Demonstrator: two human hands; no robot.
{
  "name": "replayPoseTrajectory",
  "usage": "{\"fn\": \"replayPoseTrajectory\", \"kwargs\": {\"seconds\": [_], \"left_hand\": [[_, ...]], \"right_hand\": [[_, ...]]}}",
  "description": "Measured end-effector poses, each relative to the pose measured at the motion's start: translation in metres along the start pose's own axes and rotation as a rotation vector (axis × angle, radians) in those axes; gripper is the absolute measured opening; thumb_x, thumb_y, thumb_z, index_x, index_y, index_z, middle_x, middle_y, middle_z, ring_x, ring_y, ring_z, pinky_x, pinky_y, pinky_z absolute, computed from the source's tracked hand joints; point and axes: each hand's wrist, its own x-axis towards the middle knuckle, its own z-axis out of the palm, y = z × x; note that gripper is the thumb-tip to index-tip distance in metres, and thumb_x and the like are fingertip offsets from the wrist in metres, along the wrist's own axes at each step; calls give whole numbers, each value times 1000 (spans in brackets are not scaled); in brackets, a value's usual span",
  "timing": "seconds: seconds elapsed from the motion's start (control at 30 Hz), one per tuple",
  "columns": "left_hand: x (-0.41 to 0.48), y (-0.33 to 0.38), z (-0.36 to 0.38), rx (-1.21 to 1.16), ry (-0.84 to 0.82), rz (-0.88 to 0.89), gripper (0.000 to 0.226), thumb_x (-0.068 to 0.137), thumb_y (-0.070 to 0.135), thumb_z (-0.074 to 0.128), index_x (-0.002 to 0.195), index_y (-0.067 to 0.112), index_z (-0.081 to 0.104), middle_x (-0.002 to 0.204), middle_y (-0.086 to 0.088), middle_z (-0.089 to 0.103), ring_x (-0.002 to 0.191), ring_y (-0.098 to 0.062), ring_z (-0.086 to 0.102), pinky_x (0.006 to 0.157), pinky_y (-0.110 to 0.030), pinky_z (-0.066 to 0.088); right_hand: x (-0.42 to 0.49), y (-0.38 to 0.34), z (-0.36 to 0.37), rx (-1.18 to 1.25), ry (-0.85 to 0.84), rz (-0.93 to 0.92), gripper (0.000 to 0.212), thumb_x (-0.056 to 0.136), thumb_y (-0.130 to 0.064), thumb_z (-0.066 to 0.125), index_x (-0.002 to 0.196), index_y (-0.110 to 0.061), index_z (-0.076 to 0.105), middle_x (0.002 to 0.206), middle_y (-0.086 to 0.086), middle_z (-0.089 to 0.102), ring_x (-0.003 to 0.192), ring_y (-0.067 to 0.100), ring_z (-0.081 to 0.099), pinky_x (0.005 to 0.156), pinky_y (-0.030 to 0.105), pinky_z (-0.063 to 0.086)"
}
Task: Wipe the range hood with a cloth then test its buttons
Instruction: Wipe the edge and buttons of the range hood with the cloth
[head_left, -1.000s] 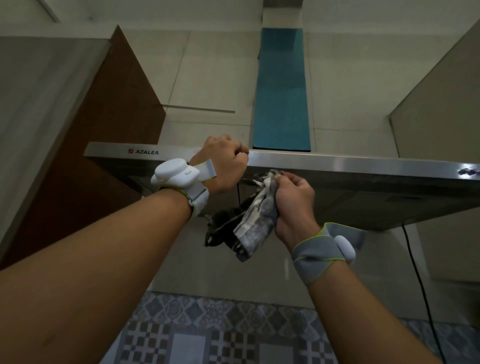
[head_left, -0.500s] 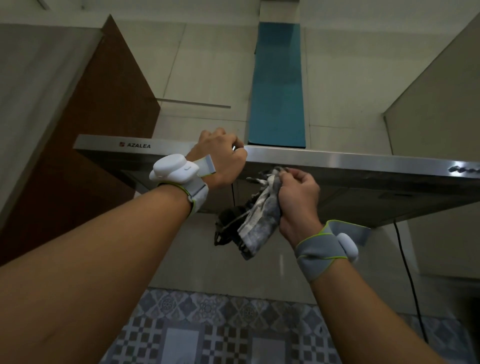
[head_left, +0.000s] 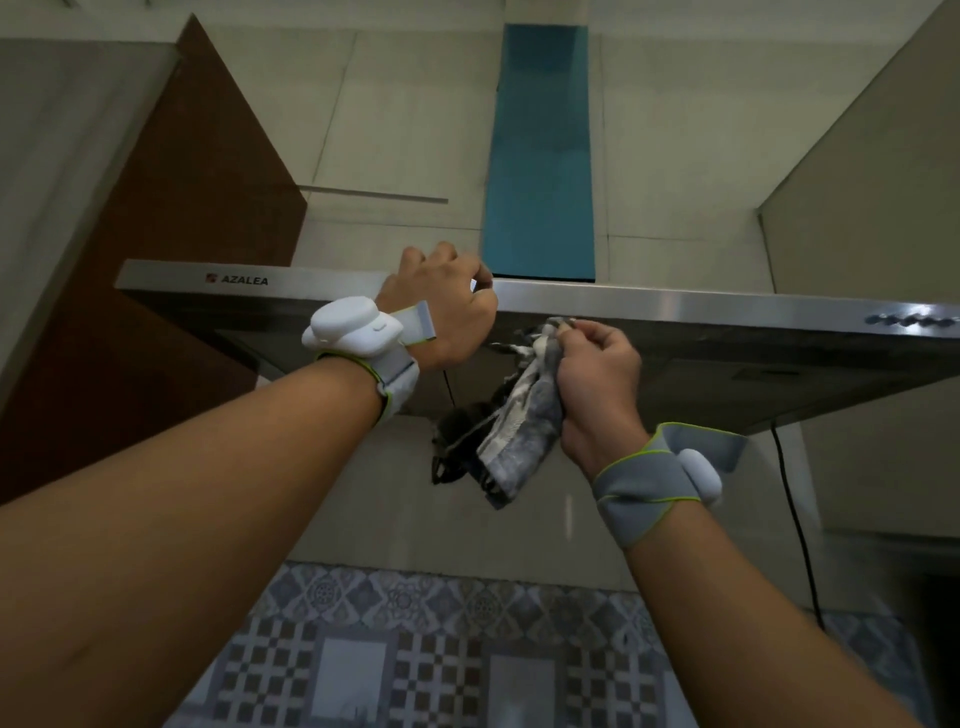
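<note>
The fingers (head_left: 605, 340) of the right hand (head_left: 597, 384) are curled together and clamped on the cloth (head_left: 519, 431). I see the thumb and forefinger pinching its upper end just under the front strip of the range hood (head_left: 675, 306). The cloth is grey and white. It is bunched in the fist, and its loose end with dark frayed threads hangs down below the hood's underside. I cannot tell if the top of the cloth touches the metal or is only very near to it.

The left hand (head_left: 447, 312) is on the same front strip, just beside the right hand and toward the end of the hood that carries the AZALEA logo (head_left: 244, 280). Its fingers (head_left: 441, 257) are bent over the upper edge and grip it, with the thumb on the front.

The buttons (head_left: 914, 319) are a small row at the far other end of the strip, well apart from both hands.

Each wrist wears a grey band with a white device, one on the left (head_left: 358, 332) and one on the right (head_left: 660, 473).

A blue chimney (head_left: 540, 156) rises from the top of the hood, behind the left hand. A brown cabinet (head_left: 182, 234) stands beside the logo end. A black cable (head_left: 795, 519) hangs from under the button end. Patterned wall tiles (head_left: 441, 649) lie far below the hood.
</note>
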Motion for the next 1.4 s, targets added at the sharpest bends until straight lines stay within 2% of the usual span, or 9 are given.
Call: {"fn": "replayPoseTrajectory", "kwargs": {"seconds": [0.13, 0.37, 0.47, 0.57, 0.73, 0.9, 1.1, 1.27, 1.4], "left_hand": [[3, 9, 1, 2, -62, 44, 42, 87, 38, 34, 119, 28, 60, 122, -4, 54, 114, -29, 42, 93, -40, 40], [6, 31, 9, 19, -45, 80, 34, 91, 33, 40, 117, 29, 61, 120, -3, 55, 111, -28, 43, 92, -39, 42], [7, 51, 15, 1, -56, 93, 41, 85, 36, 36, 116, 30, 63, 119, -1, 55, 112, -28, 42, 92, -38, 42], [6, 67, 20, -9, -50, 101, 53, 77, 38, 30, 116, 30, 63, 119, 1, 55, 113, -26, 43, 92, -38, 42], [8, 64, 22, -16, -47, 140, 38, 90, 30, 39, 120, 29, 61, 118, 0, 55, 112, -25, 43, 89, -36, 39], [10, 69, 24, -18, -39, 131, 34, 91, 30, 40, 116, 30, 63, 118, 1, 55, 112, -25, 43, 89, -36, 39], [10, 81, 25, -26, -59, 140, 46, 84, 34, 33, 118, 29, 63, 118, 0, 56, 113, -24, 43, 92, -36, 39], [10, 81, 23, -26, -61, 136, 33, 92, 26, 39, 114, 28, 64, 116, -1, 55, 110, -24, 43, 91, -35, 37], [9, 88, 24, -32, -75, 122, 41, 86, 33, 32, 110, 29, 65, 115, -1, 55, 111, -25, 43, 92, -36, 37]], "right_hand": [[9, 4, -8, 6, 44, 45, 16, 86, -4, 65, 82, -18, 57, 76, 6, 65, 72, 20, 62, 78, 41, 56], [22, -14, -41, 49, 107, -13, 13, 90, -4, 61, 90, -16, 56, 78, 4, 63, 68, 13, 60, 69, 29, 54], [19, -15, -39, 7, 93, -62, 10, 90, -4, 59, 93, -13, 56, 77, 2, 63, 68, 11, 61, 67, 24, 53], [18, -10, -33, -14, 39, -46, 14, 89, -3, 60, 87, -16, 56, 77, 4, 65, 69, 15, 62, 69, 29, 54], [24, -12, -42, 32, 28, 35, 13, 88, -2, 63, 88, -14, 57, 75, 6, 65, 64, 14, 61, 66, 29, 54], [29, -21, -58, 30, 65, -44, 11, 90, -4, 60, 97, -11, 57, 72, -1, 63, 61, 7, 60, 61, 21, 53], [28, -11, -49, -17, 8, 1, 14, 86, -7, 63, 84, -19, 57, 77, 5, 67, 69, 16, 64, 73, 36, 56], [36, -19, -65, 46, 69, -5, 13, 88, -5, 63, 87, -15, 56, 77, 5, 66, 70, 17, 63, 72, 33, 55], [39, -20, -70, 7, 81, -83, 14, 89, -6, 61, 85, -19, 56, 77, 4, 67, 71, 16, 65, 72, 33, 56]]}}
